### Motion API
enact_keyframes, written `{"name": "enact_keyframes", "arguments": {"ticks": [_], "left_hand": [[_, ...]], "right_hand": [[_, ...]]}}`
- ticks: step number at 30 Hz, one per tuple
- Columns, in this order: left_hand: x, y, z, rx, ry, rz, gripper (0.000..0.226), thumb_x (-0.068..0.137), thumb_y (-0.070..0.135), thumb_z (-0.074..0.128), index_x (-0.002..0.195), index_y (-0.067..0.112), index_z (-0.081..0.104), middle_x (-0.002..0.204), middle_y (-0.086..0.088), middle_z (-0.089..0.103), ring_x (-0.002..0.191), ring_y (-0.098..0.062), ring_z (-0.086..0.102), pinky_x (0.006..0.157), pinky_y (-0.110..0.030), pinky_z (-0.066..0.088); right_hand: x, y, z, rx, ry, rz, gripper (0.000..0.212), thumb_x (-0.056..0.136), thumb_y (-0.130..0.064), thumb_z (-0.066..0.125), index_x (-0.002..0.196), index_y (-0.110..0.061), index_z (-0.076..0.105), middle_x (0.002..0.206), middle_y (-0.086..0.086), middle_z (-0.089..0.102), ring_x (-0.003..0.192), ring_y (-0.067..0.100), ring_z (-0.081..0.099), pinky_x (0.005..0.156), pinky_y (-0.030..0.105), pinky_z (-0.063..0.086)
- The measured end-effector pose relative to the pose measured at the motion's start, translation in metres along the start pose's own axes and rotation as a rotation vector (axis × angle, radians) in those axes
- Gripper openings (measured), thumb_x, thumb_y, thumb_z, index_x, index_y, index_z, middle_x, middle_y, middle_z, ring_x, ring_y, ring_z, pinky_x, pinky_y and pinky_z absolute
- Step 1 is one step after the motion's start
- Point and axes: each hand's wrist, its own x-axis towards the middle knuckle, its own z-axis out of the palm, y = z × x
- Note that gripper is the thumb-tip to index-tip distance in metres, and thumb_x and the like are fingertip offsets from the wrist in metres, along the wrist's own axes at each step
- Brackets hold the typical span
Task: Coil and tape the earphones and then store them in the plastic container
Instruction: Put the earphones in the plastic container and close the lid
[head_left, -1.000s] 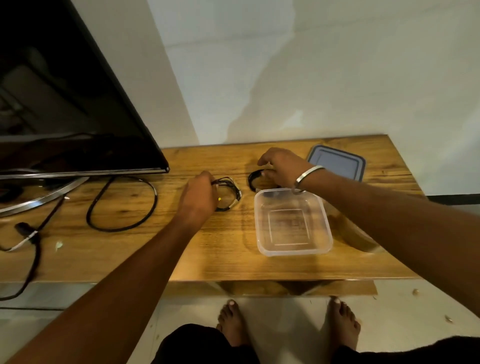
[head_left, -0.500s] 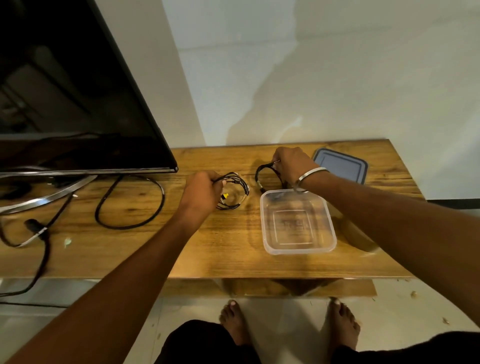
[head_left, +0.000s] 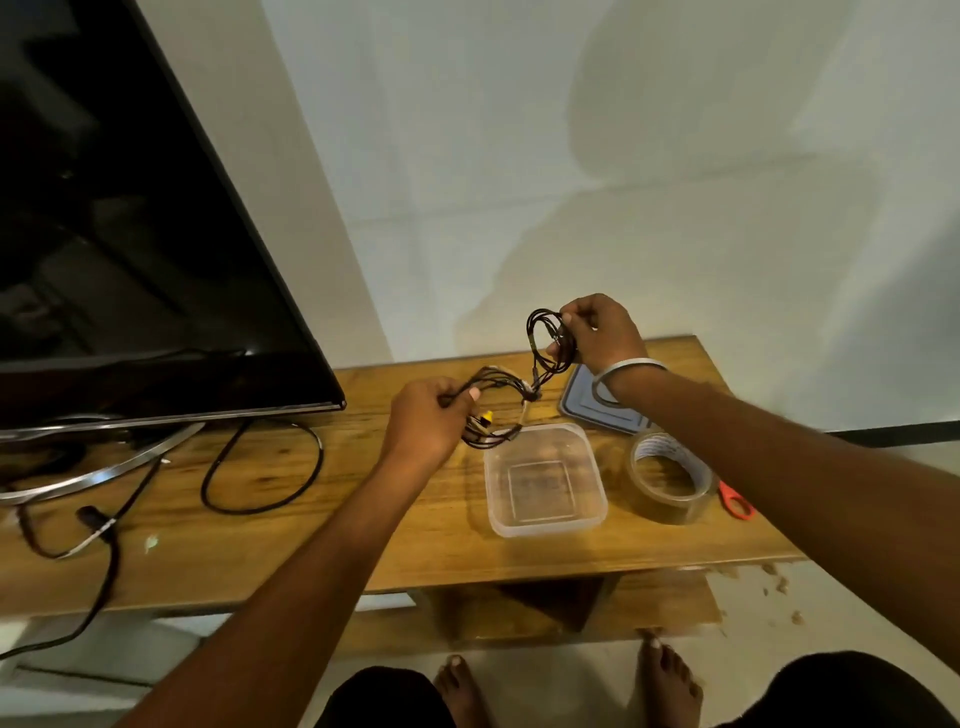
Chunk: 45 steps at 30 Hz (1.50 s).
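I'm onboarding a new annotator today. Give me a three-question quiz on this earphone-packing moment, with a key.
1. True or false: the plastic container already holds earphones.
2. Which hand grips the higher earphone coil? A) left hand B) right hand
3. Fill in: the tape roll lies between the container and the orange ____.

Key: 1 false, it is empty; 2 B, the left hand holds the lower earphone bundle; 3 scissors.

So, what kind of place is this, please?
Probably a living room at home: a flat television stands on a low wooden table against a plain wall, and the person's feet are bare.
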Motion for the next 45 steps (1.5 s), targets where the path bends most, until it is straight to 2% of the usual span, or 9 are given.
{"name": "enact_keyframes", "arguments": {"ticks": [4,8,20,24,29,32,35,40,45], "left_hand": [[-0.018,-0.001,0.027,-0.010,-0.070,-0.072,0.012,0.091,0.013,0.065,0.082,0.013,0.073,0.076,-0.008,0.073,0.069,-0.021,0.068,0.077,-0.040,0.060],[-0.030,-0.016,0.052,0.129,-0.106,-0.120,0.012,0.091,0.016,0.065,0.082,0.011,0.072,0.082,-0.008,0.074,0.076,-0.023,0.071,0.079,-0.040,0.059],[-0.032,-0.026,0.080,0.483,-0.197,-0.078,0.022,0.094,0.006,0.054,0.112,0.002,0.065,0.112,-0.015,0.067,0.100,-0.028,0.065,0.071,-0.027,0.046],[-0.030,-0.031,0.080,0.560,-0.224,-0.042,0.022,0.092,0.006,0.055,0.111,0.001,0.065,0.111,-0.019,0.068,0.099,-0.031,0.066,0.075,-0.032,0.051],[-0.025,-0.032,0.061,0.486,-0.138,0.035,0.033,0.094,-0.001,0.052,0.124,0.004,0.063,0.123,-0.016,0.065,0.106,-0.028,0.065,0.087,-0.028,0.050],[-0.024,-0.035,0.048,0.387,-0.043,0.077,0.032,0.092,-0.007,0.048,0.110,0.007,0.071,0.114,-0.013,0.070,0.099,-0.025,0.068,0.088,-0.035,0.055],[-0.026,-0.036,0.038,0.373,0.065,0.136,0.028,0.090,-0.004,0.051,0.100,0.008,0.073,0.107,-0.007,0.071,0.099,-0.020,0.066,0.085,-0.023,0.048],[-0.032,-0.047,0.037,0.362,0.069,0.083,0.026,0.091,0.004,0.057,0.116,0.009,0.062,0.117,-0.007,0.060,0.101,-0.015,0.057,0.079,-0.018,0.039],[-0.032,-0.056,0.044,0.352,0.040,0.048,0.026,0.092,0.005,0.056,0.117,0.006,0.063,0.116,-0.010,0.062,0.088,-0.009,0.054,0.075,-0.016,0.039]], "right_hand": [[-0.015,-0.015,-0.016,0.127,0.005,-0.007,0.007,0.096,-0.004,0.046,0.098,-0.003,0.053,0.075,0.007,0.056,0.054,0.018,0.061,0.064,0.037,0.057],[-0.028,-0.025,-0.027,0.165,0.005,-0.012,0.008,0.097,-0.005,0.046,0.099,-0.006,0.054,0.076,0.006,0.058,0.055,0.015,0.059,0.052,0.022,0.051],[-0.056,-0.016,-0.021,0.289,-0.062,0.104,0.010,0.096,-0.009,0.050,0.101,-0.005,0.057,0.074,0.006,0.058,0.057,0.016,0.055,0.067,0.034,0.054],[-0.063,-0.007,-0.013,0.224,-0.118,0.094,0.013,0.089,-0.001,0.059,0.099,-0.010,0.057,0.075,0.005,0.059,0.057,0.015,0.057,0.057,0.025,0.054],[-0.072,-0.003,-0.002,0.212,-0.150,0.141,0.017,0.089,0.002,0.057,0.100,-0.010,0.057,0.078,0.004,0.060,0.060,0.013,0.058,0.056,0.023,0.054],[-0.078,0.003,0.009,0.270,-0.169,0.221,0.017,0.091,0.003,0.052,0.095,-0.012,0.058,0.078,0.008,0.059,0.063,0.015,0.058,0.061,0.029,0.055],[-0.085,0.015,0.021,0.311,-0.157,0.335,0.020,0.094,0.005,0.044,0.094,-0.010,0.057,0.078,0.009,0.057,0.062,0.016,0.057,0.063,0.031,0.056],[-0.093,0.043,0.033,0.221,-0.140,0.477,0.021,0.095,0.007,0.037,0.103,-0.004,0.053,0.082,0.011,0.055,0.061,0.020,0.058,0.050,0.028,0.057],[-0.090,0.061,0.026,-0.545,-0.225,0.294,0.029,0.088,0.001,0.051,0.114,-0.010,0.058,0.121,0.011,0.059,0.109,0.026,0.058,0.093,0.036,0.050]]}}
